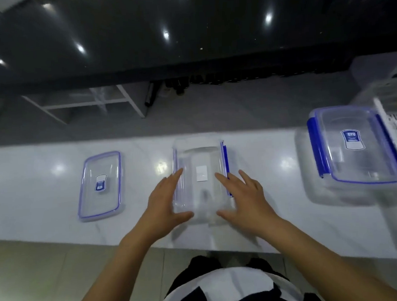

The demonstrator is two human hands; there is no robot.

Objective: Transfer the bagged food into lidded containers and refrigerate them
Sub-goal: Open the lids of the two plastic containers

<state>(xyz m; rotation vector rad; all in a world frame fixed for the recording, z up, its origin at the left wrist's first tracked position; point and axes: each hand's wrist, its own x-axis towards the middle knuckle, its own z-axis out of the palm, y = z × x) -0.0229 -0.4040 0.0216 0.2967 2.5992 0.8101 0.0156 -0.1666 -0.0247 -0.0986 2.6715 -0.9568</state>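
A clear plastic container (200, 159) with blue side clips stands in the middle of the white counter (35, 191); it looks blurred. My left hand (165, 201) lies against its left side and my right hand (245, 198) against its right side, thumbs curled round the near corners, so the container is held between them. A loose clear lid (102, 200) with a blue seal and a blue sticker lies flat to the left. No bagged food is in view.
A larger clear container (352, 164) with its blue-clipped lid on stands at the right. A white slotted basket (396, 128) is at the far right edge. Beyond the counter are a grey floor and a dark glossy surface.
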